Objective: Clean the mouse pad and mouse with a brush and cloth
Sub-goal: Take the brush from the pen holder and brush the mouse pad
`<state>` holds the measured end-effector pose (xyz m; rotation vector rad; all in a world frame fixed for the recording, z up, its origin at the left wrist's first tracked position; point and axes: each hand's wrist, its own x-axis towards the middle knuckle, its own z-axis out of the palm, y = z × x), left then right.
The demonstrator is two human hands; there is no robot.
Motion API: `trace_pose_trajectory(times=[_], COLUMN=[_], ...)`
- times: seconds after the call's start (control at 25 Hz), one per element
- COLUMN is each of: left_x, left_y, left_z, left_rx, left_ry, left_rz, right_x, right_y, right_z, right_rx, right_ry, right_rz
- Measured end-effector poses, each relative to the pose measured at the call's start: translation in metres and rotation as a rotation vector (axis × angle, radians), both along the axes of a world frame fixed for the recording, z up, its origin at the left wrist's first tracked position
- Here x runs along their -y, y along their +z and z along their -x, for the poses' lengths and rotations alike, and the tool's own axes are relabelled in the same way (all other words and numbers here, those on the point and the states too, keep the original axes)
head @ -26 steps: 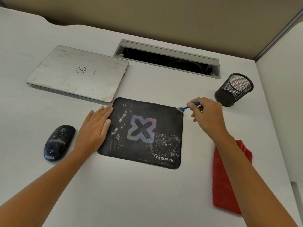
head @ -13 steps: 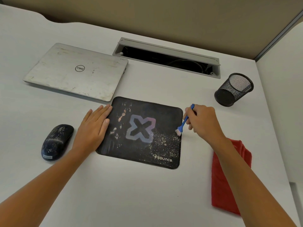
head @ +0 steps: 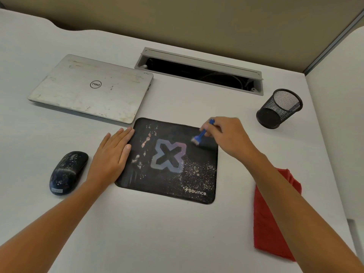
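Note:
A black mouse pad (head: 167, 186) with a pale X logo lies on the white desk, speckled with crumbs at its lower right and stains at its left. My left hand (head: 113, 154) lies flat, fingers together, pressing the pad's left edge. My right hand (head: 226, 134) grips a small blue brush (head: 200, 135), whose bristles touch the pad's upper right area. A dark, dirty mouse (head: 68, 172) rests left of my left hand. A red cloth (head: 269, 229) lies on the desk to the right, partly under my right forearm.
A closed silver laptop (head: 92, 89) lies behind the pad at the left. An open cable tray slot (head: 199, 70) runs along the desk's back. A black mesh pen cup (head: 278, 109) stands at the right, near a partition wall.
The brush swept from the pad's top right corner down its right edge, then came back up and inward to the upper right area. My left hand stayed on the pad's left edge.

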<state>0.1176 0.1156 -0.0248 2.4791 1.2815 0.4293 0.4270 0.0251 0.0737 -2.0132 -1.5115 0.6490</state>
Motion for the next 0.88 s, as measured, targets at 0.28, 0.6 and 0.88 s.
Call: trace_pose_trajectory(times=[0.28, 0.6, 0.88], left_x=[0.000, 0.000, -0.001], left_y=[0.001, 0.000, -0.001], left_z=[-0.001, -0.001, 0.001], left_rx=[0.017, 0.010, -0.001], left_ry=[0.007, 0.002, 0.001], left_rz=[0.006, 0.003, -0.001], right_x=[-0.007, -0.014, -0.023], right_y=[0.006, 0.002, -0.002], right_z=[0.003, 0.011, 0.012], right_rx=[-0.130, -0.091, -0.035], right_ry=[0.228, 0.222, 0.138], right_rz=[0.254, 0.205, 0.126])
